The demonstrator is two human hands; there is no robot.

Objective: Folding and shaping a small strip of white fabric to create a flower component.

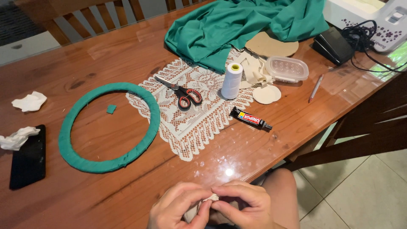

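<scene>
At the table's near edge, my left hand (pixel 178 208) and my right hand (pixel 245 204) meet fingertip to fingertip. Both pinch a small piece of cream fabric (pixel 210 198); most of it is hidden under my fingers. A green fabric-wrapped ring (pixel 72 157) lies flat to the left, with a small green scrap (pixel 111 109) inside it. On the white lace mat (pixel 199 123) rest red-and-black scissors (pixel 183 94) and a white thread spool (pixel 232 80). A black glue tube (pixel 251 118) lies beside the mat.
Green cloth (pixel 237 23) is heaped at the back over cardboard discs (pixel 267 94) and cream scraps. A clear lidded box (pixel 288 68), a pencil (pixel 316 88), a foot pedal (pixel 333 44) and a sewing machine (pixel 373 17) sit right. A black phone (pixel 29 159) and crumpled tissues (pixel 29 101) lie left.
</scene>
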